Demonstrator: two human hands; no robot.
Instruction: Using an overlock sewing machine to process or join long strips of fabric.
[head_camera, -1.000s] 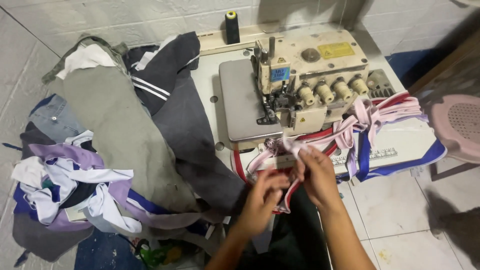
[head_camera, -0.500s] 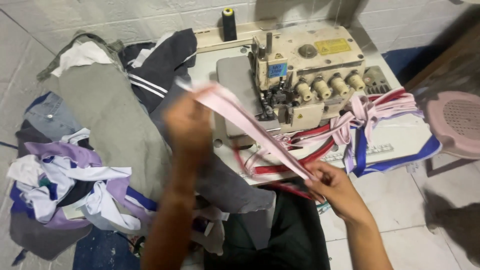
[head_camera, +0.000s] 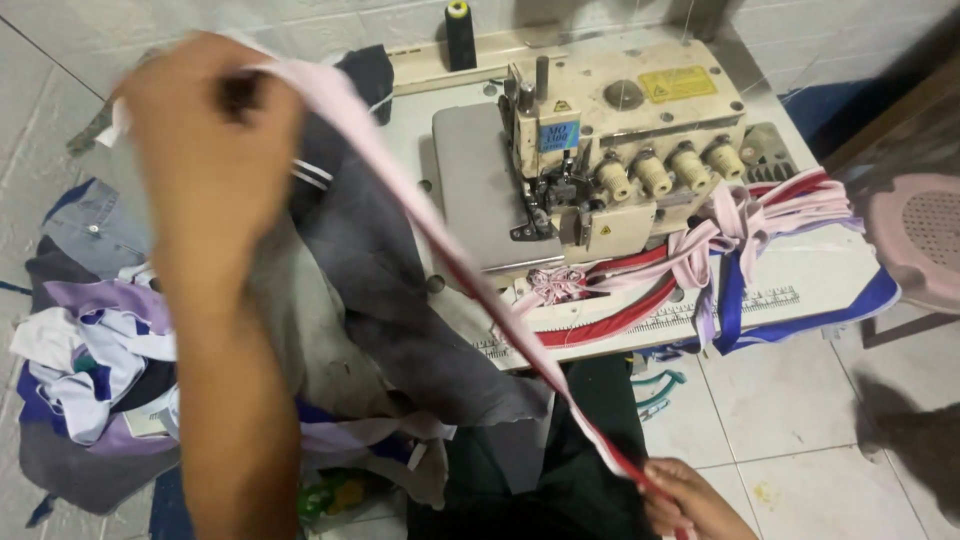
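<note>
Partly cropped right hand (head_camera: 690, 500) (blurred strip (head_camera: 450, 250)).

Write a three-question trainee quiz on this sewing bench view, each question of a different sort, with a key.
1. True or false: the pink strip is stretched taut between the left hand and the right hand.
2. Multiple choice: what stands at the back of the table, behind the sewing machine? A) a dark thread cone with a yellow top B) a pair of scissors C) a cup
3. Fill in: the heap of garments lies on the person's ____ side.

Key: 1 true; 2 A; 3 left.
</note>
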